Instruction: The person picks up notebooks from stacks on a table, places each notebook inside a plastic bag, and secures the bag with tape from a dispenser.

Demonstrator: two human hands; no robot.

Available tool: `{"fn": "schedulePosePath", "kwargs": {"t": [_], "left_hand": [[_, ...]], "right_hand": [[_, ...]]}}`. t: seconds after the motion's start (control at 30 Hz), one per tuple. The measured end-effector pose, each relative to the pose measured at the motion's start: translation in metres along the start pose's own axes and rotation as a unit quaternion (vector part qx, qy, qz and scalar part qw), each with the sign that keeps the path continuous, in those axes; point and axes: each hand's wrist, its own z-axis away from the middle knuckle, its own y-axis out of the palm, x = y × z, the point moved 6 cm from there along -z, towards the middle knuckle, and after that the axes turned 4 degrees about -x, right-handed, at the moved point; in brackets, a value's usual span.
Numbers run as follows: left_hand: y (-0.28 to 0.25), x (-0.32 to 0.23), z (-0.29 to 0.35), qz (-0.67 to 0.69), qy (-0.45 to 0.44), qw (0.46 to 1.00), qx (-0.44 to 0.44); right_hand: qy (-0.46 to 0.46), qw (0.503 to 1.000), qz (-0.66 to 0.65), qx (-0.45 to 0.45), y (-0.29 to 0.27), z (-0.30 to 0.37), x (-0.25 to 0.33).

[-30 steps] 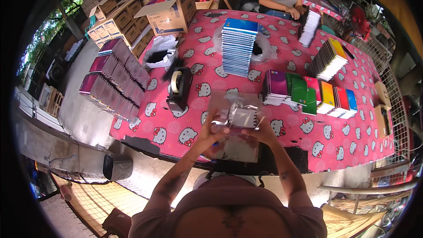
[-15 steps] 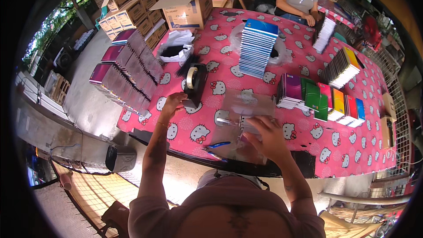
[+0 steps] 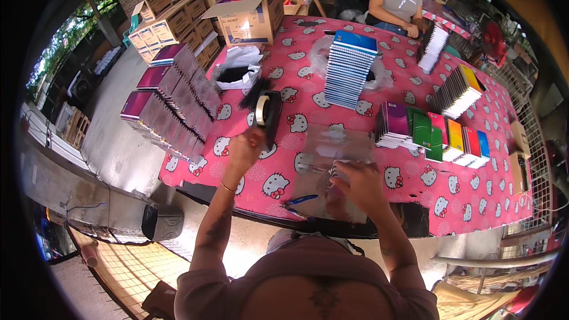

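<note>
My left hand [image 3: 248,147] is at the near end of a black tape dispenser [image 3: 272,120] holding a pale roll of tape [image 3: 261,108]. Its fingers are curled and slightly blurred; whatever they pinch is too small to make out. My right hand [image 3: 360,185] lies over a clear-wrapped spiral notebook [image 3: 335,172], thumb and fingers closed at its bound edge and hiding most of it. Beneath is a brownish, see-through sheet [image 3: 349,142] with clear plastic on it. Blue-handled pliers [image 3: 301,200] lie near the table's front edge, with another tool [image 3: 298,213] beside them.
Purple-covered notebooks [image 3: 169,104] stand in stacks at left. A tall blue stack [image 3: 349,71] rises beyond the sheet; several coloured notebooks [image 3: 415,130] stand at right. A white bag [image 3: 238,68] and an open carton [image 3: 249,24] are farther back. A person [image 3: 397,0] sits across the table.
My left hand has shifted right and slightly away along the dispenser, its fingers curling in. My right hand's fingers have drawn together on the notebook's edge. The view has shifted slightly.
</note>
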Motion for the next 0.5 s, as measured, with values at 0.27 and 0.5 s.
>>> {"fn": "schedulePosePath", "kwargs": {"t": [0.27,0.5], "left_hand": [[0.099,-0.134,0.017,0.373,0.194,0.852,0.312],[0.084,-0.141,0.006,0.23,0.321,0.888,0.236]], "right_hand": [[0.002,1.0,-0.03,-0.005,-0.005,-0.004,0.003],[0.126,0.984,-0.098,-0.082,-0.047,0.034,-0.07]]}}
